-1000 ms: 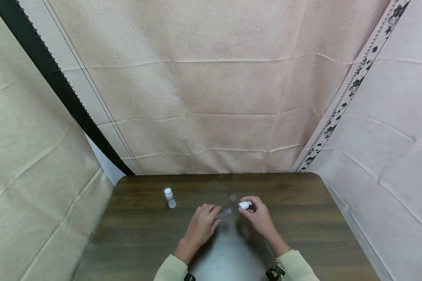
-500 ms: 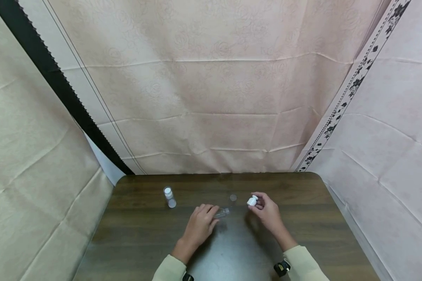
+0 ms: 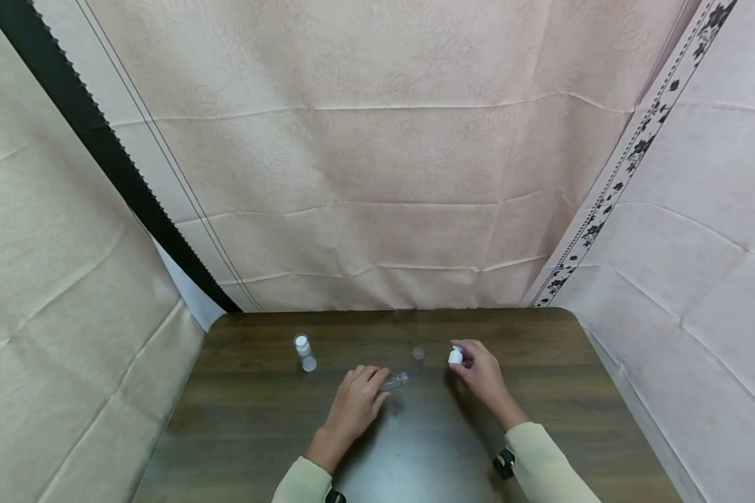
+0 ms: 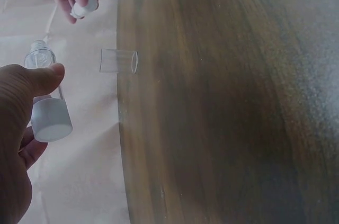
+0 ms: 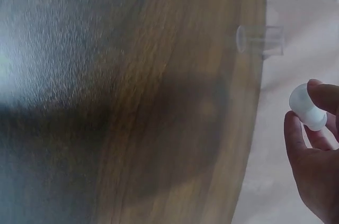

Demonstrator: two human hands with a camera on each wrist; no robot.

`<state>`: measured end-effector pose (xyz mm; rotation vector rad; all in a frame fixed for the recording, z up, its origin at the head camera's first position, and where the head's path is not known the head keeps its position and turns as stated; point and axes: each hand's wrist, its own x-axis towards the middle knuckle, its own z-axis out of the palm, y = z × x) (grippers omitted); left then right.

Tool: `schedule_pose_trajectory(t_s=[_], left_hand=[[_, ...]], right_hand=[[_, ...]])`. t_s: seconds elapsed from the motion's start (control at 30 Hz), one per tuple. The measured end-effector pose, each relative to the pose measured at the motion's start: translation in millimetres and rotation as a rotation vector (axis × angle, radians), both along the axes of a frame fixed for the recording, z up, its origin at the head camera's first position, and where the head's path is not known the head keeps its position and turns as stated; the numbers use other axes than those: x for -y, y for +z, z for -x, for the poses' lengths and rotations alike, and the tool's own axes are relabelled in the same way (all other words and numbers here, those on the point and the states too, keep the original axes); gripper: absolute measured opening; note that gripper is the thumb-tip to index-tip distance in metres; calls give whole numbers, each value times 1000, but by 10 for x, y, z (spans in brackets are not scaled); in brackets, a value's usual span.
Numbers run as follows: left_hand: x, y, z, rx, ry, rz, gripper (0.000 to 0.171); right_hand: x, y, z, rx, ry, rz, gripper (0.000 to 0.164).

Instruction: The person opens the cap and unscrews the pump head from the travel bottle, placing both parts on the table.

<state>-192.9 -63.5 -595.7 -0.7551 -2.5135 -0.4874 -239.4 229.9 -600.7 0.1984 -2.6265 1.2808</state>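
Observation:
My left hand (image 3: 355, 403) grips a small clear bottle (image 4: 51, 121) with a white base, between thumb and fingers. The bottle lies tilted to the right above the table, and its narrow neck is uncovered. Away to the right, my right hand (image 3: 483, 374) pinches a white bottle top (image 5: 307, 106), a wide rounded part with a narrower end, between thumb and fingertips. Between and beyond the hands, a clear cylindrical cap (image 4: 119, 61) stands on the table.
A second small bottle (image 3: 305, 353) with a white top stands upright at the back left of the wooden table (image 3: 245, 419). Pale cloth (image 3: 377, 209) hangs behind the table's far edge and along both sides.
My right hand has moved right, away from the bottle neck, and turned the white top more upright. My left hand has shifted very slightly left with the bottle.

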Motion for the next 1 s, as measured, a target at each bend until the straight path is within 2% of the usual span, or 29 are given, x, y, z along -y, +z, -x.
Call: schedule_pose_trajectory(t_s=[0.1,0.3,0.53,0.83,1.0], left_hand=[[4,-14,-1,4,2,-1,43],[13,-27,-1,10,7,0,43],[32,-56,-6,-12,-4,-15,44],[42,-58,-7,-24,-1,-23,44],[49,-40,4,16,14,-7,43]], right_hand=[[-10,-33,56,29,-9,-45,47],[-42,-115,170,147,-49,-86,43],[-84,-222,276,206,-29,-132,40],[-112,-344,376,180,1,-220,39],[-121,-378,411,172,-6,-238,40]])
